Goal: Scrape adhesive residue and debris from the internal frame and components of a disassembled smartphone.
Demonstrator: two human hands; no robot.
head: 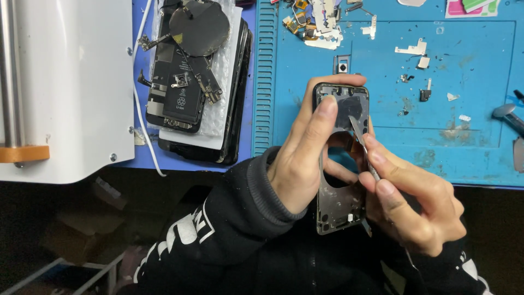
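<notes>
bench: blue work mat | left: white machine | below: dark floor

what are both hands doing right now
Left hand: closed around the stripped phone housing, holding it up.
Right hand: closed, pinching a thin metal blade against the housing's inside.

Dark metal phone housing, shiny steel tool blade, scuffed matt blue rubber mat.
</notes>
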